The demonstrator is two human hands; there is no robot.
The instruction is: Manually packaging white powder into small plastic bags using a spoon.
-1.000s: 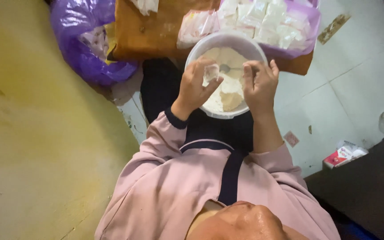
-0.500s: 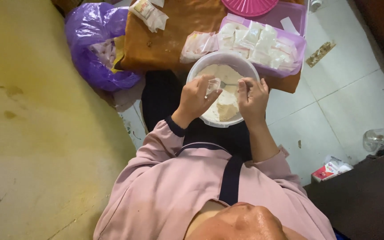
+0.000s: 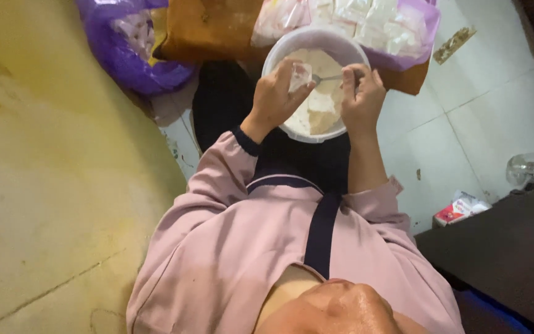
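White plastic bowl [image 3: 292, 133] of pale dough-like lumps rests on the person's lap, just before a brown low table [image 3: 211, 28]. Purple tray [image 3: 424, 37] of small filled clear packets sits on that table, touching the bowl's far rim. Left hand [image 3: 276, 99] pinches a small clear packet [image 3: 300, 75] over the bowl. Right hand [image 3: 363, 99] grips a metal spoon [image 3: 326, 78] pointed at the packet.
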